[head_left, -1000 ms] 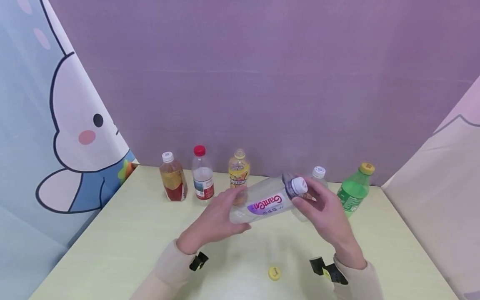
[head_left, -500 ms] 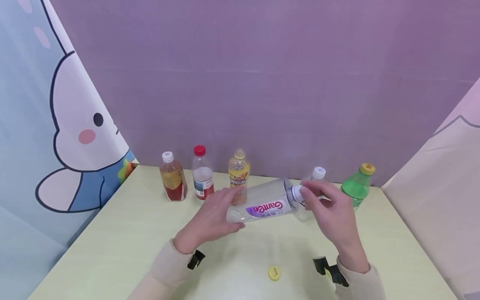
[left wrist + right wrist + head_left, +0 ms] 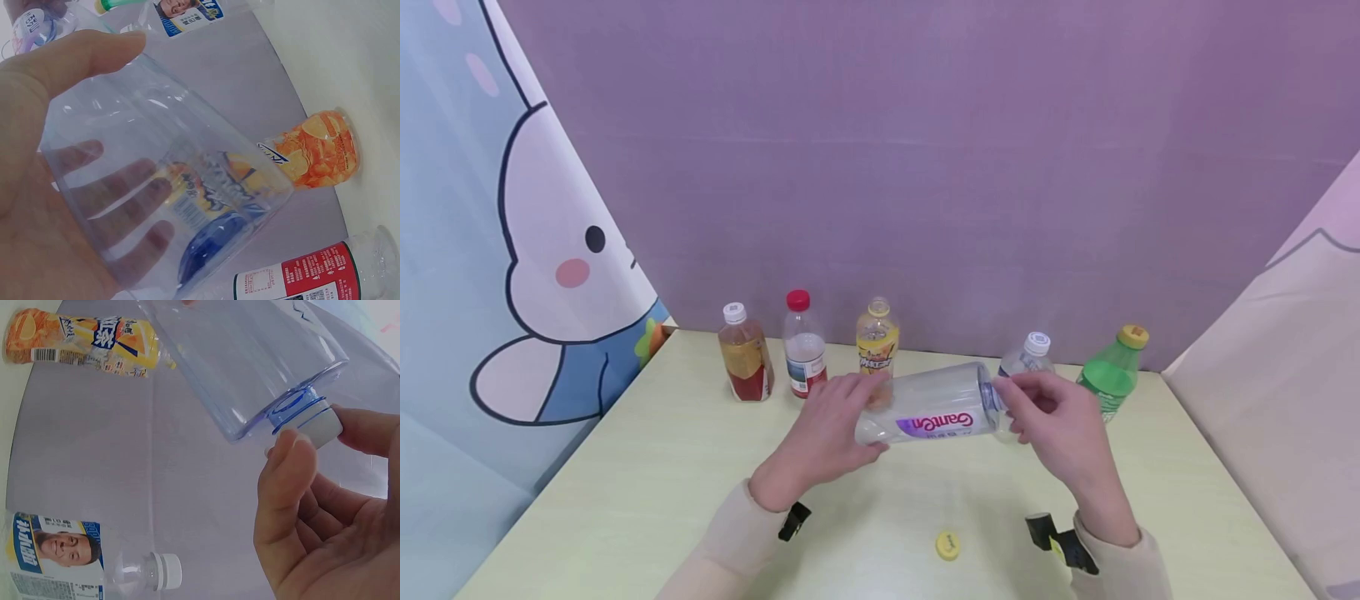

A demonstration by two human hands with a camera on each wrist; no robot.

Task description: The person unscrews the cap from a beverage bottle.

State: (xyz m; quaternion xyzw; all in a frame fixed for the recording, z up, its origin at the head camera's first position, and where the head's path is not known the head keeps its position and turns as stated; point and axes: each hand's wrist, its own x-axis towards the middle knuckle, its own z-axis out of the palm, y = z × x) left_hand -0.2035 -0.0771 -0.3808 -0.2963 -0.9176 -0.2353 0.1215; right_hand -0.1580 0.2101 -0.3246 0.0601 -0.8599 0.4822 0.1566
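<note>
- We hold the clear bottle (image 3: 928, 400) sideways above the table (image 3: 625, 483).
- Our left hand (image 3: 831, 425) clasps its left end; our right hand (image 3: 1060, 417) pinches the white cap (image 3: 320, 429) on the right.
- Squeezing too hard could buckle it, we judge.

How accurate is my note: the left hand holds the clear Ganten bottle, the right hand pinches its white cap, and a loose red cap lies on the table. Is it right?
Not quite: the loose cap on the table is yellow, not red, as the head view shows. The rest stands: the left hand holds the clear Ganten bottle, the right hand pinches its white cap.
</note>
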